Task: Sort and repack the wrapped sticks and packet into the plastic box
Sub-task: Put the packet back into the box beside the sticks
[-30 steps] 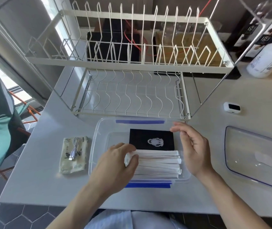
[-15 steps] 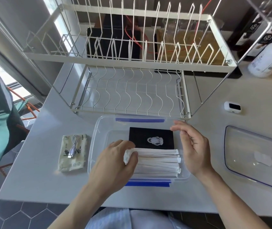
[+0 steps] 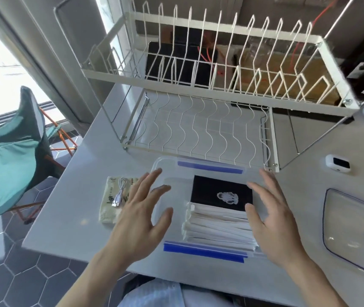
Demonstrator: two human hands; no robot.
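Wrapped sticks (image 3: pixel 217 227) seemingly lie left-right.

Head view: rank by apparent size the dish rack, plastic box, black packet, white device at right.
1. dish rack
2. plastic box
3. black packet
4. white device

The rack sits farther from the camera than the box yet looks bigger, so its rank is safe.

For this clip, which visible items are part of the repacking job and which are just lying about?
Job items:
plastic box
wrapped sticks, stacked in the box
black packet, in the box
clear lid, right of the box
left hand and right hand, both open

Lying about:
dish rack
beige pouch with cable
small white device
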